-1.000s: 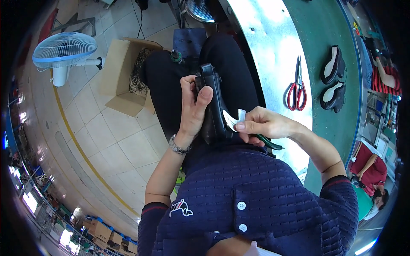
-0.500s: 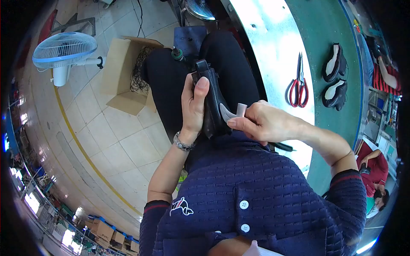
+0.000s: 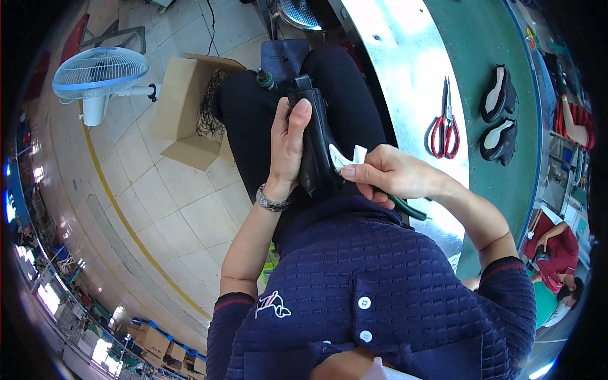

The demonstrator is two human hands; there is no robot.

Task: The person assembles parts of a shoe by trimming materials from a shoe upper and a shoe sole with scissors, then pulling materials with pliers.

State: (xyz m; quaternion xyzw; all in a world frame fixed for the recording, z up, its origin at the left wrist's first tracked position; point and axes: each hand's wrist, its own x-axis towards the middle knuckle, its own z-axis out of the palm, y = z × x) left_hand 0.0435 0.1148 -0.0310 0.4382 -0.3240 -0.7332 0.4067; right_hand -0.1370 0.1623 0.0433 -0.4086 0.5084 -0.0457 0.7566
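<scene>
My left hand (image 3: 288,142) is wrapped round a black leather shoe (image 3: 313,136), its thumb lying along the near side. The shoe is held lengthwise over my lap, and its lower part is at my waist. In my closed right hand (image 3: 396,172) is a pair of lasting pliers (image 3: 408,208). Their pale curved jaw reaches the right edge of the shoe, and a short square stub sticks up beside it. The green handle comes out below my fingers. Whether the jaws grip the leather is too small to tell.
On the green bench (image 3: 465,50) at the right lie two black shoes (image 3: 498,94) with white undersides. Red-handled scissors (image 3: 445,136) rest on the metal strip (image 3: 405,69). An open cardboard box (image 3: 174,114) and a fan (image 3: 98,79) stand left. A co-worker in red (image 3: 560,244) sits far right.
My right hand has turned, so the green handle shows more and the jaw looks brighter. My right forearm has shifted slightly inward. The left hand still holds the shoe.
</scene>
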